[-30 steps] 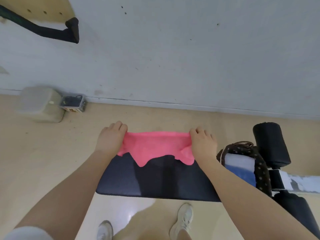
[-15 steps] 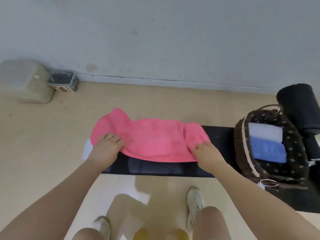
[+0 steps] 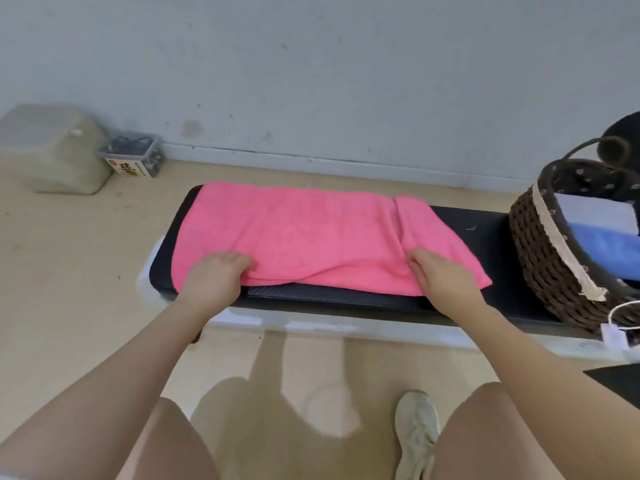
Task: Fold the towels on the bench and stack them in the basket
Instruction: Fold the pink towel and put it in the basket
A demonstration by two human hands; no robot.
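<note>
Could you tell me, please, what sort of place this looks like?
Probably a home gym or exercise room: a black padded workout bench with a black foam roller pad at its end, standing on a bare beige floor against a plain grey wall.

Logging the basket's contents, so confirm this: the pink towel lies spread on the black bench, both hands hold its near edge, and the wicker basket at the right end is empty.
Not quite: the wicker basket is not empty. The head view shows a white towel and a blue towel folded inside it. The rest stands: the pink towel lies spread on the black bench, left hand and right hand at its near edge.
</note>
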